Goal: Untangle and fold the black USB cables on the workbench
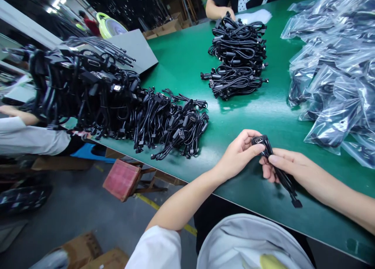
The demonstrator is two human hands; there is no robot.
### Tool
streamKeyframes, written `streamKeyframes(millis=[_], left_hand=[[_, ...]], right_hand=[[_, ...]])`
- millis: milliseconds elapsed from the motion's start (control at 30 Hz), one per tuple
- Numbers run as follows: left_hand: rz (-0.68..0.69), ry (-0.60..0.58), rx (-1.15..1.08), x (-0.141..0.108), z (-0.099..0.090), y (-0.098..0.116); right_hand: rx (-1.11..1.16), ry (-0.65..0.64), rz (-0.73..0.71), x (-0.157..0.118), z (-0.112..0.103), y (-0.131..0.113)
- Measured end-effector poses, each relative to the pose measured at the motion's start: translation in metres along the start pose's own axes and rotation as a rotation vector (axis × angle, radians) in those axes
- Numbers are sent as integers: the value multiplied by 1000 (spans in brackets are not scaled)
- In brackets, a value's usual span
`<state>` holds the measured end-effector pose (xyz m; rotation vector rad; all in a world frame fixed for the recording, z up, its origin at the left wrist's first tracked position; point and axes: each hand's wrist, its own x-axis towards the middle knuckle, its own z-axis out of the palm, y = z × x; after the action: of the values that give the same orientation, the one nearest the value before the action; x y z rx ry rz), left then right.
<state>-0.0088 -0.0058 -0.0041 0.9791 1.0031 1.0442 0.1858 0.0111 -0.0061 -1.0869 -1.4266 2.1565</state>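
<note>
A folded bundle of black cable (283, 177) is held between my two hands above the front edge of the green table. My left hand (241, 153) pinches its upper end, where a dark connector with a rectangular port shows. Lower down, my right hand (285, 163) grips the bundle between thumb and fingers. The cable's loose lower end, with a flat black plug, hangs out past the right fingers. To the left of my hands lies a long row of similar cable bundles (172, 122).
Clear plastic bags (334, 104) with black cables are heaped at the right. Another stack of cable bundles (238, 61) lies across the green table (234, 118), by a co-worker's hand (222, 13). A grey box (137, 50) stands behind the row. A red-topped stool (121, 180) is below.
</note>
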Motion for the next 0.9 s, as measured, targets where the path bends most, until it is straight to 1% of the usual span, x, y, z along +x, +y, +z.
streamKeyframes(millis=[33, 100, 167, 233, 267, 333, 433, 500, 600, 700, 767, 833, 867, 900], left_hand=[[-13, -3, -7, 0, 0, -2], [-61, -17, -10, -1, 0, -4], [-144, -100, 31, -4, 1, -4], [-201, -208, 132, -8, 2, -2], [-212, -248, 196, -10, 3, -2], [-220, -289, 317, -13, 6, -2], [-230, -311, 399, -15, 8, -4], [-192, -277, 471, -16, 9, -6], [-75, -168, 606, -16, 8, -5], [42, -44, 665, -15, 5, -5], [137, 73, 712, -13, 1, -7], [212, 183, 720, -11, -3, -8], [219, 209, 686, -9, -5, -8], [198, 202, 628, -8, -7, -8]], right_hand=[[93, 42, -16, 2, 0, -2], [286, 169, -71, 5, 0, -5], [416, 282, -130, 7, 0, -7], [461, 346, -173, 8, -1, -7], [463, 365, -194, 9, -1, -6], [458, 376, -224, 8, -2, -4], [493, 326, -231, 9, -3, -2], [537, 281, -234, 10, -6, -1], [562, 270, -256, 11, -11, -1], [524, 260, -285, 10, -15, -4], [479, 215, -302, 8, -17, -7], [434, 162, -313, 4, -17, -11], [414, 139, -321, 2, -18, -12], [395, 120, -333, -1, -19, -13]])
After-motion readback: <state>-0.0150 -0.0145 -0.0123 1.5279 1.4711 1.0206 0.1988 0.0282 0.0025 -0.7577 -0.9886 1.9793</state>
